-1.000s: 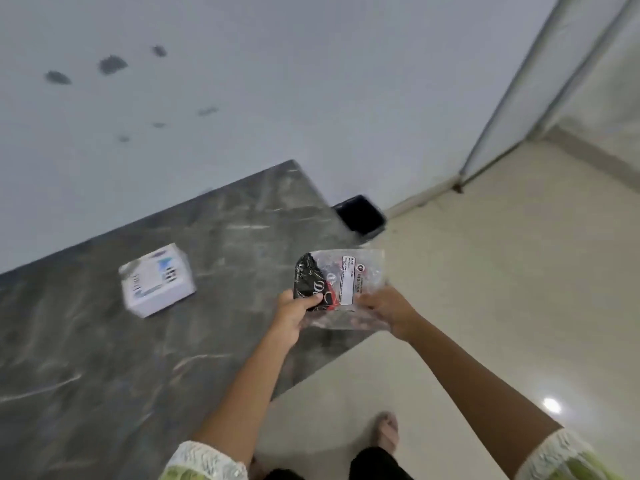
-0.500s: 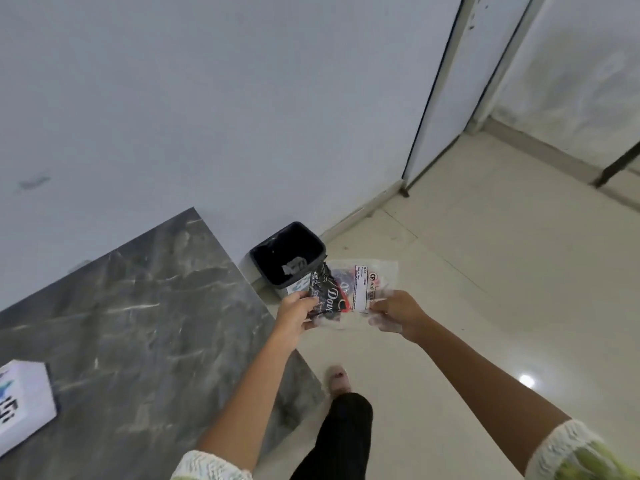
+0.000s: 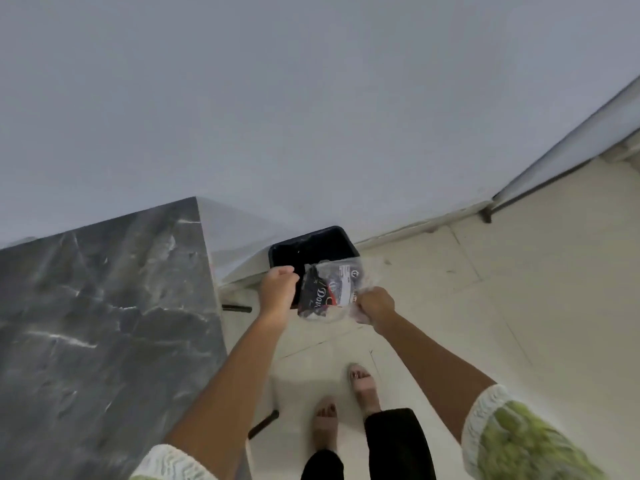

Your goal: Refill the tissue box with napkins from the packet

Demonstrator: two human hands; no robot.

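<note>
The person stands on the pale tiled floor [image 3: 519,306] beside the right edge of a dark marbled table [image 3: 104,323], both arms stretched forward. The right hand [image 3: 375,304] is closed in a fist around the right end of a crumpled clear plastic packet [image 3: 332,289], gripping the film tight. The left hand [image 3: 278,289] is curled with fingers drawn together just beside the packet's left end; whether it touches the film cannot be told, since the fingertips are turned away from view. The packet hangs in the air between the two hands, above the near rim of a black waste bin [image 3: 311,245] that sits on the floor against the white wall [image 3: 311,98], just past the table's far right corner. The packet shows a black and red printed section with partial white lettering and a white label, both too blurred to read. Whether any napkins are in it cannot be made out. The bin's interior is dark and its near part is hidden behind the hands and packet. Two sandalled feet [image 3: 360,382] and dark trouser legs show below, the legs cut off at the lower edge. White lace-trimmed sleeves [image 3: 485,420] with green print are cropped at the bottom corners.
</note>
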